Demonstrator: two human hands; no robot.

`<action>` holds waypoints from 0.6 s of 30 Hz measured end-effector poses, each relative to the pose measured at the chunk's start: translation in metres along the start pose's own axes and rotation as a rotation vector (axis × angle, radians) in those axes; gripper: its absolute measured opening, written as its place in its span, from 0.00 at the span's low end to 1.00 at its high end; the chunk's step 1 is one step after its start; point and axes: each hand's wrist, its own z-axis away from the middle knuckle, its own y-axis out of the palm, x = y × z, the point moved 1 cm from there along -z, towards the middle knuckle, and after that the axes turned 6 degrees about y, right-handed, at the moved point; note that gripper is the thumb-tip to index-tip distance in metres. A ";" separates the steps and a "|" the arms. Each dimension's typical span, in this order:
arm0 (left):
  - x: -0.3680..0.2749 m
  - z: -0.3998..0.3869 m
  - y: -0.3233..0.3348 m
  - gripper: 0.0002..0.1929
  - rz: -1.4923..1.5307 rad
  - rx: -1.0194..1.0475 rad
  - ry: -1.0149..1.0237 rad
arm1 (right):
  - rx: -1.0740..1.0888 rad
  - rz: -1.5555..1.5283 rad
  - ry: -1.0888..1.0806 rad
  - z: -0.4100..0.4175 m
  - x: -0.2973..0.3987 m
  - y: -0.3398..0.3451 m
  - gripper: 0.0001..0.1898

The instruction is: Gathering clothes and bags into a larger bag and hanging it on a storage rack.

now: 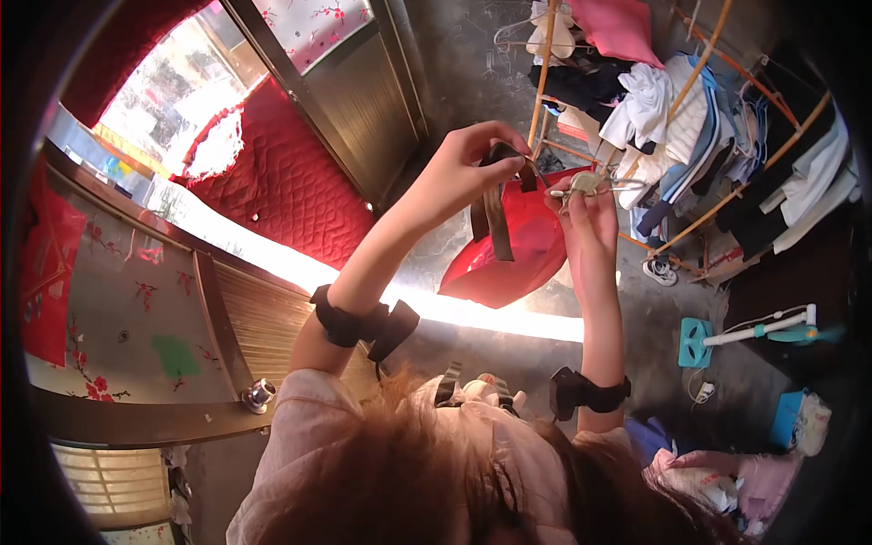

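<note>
My left hand [487,160], thumb and fingers pinched together, holds a dark brown fabric strap [501,221] whose ends dangle down. In the fingers of my right hand [591,211] is a small cream-coloured item [586,182] with a thin wire loop beside it; its exact kind is hard to tell. The two hands are raised close together, a short gap between them. Below and behind them is a red bag-like thing [511,262], partly see-through. Whether it is attached to the strap cannot be made out.
Bamboo-like racks [722,225] at the right carry heaped clothes [681,129]. A white and turquoise fan [756,334] and a sneaker [659,271] are on the floor. At the left are an open door [231,306] with a knob [259,395] and a red quilted curtain [293,184].
</note>
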 end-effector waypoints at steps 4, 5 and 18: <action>0.007 -0.001 -0.015 0.09 0.117 -0.036 -0.006 | 0.094 -0.180 0.177 -0.028 -0.009 0.013 0.10; 0.010 -0.002 -0.020 0.10 0.099 -0.053 0.032 | 0.126 -0.162 0.171 -0.037 -0.014 0.017 0.10; 0.053 -0.020 -0.135 0.08 -0.133 -0.156 0.002 | 0.298 0.743 -0.071 -0.140 -0.039 0.098 0.11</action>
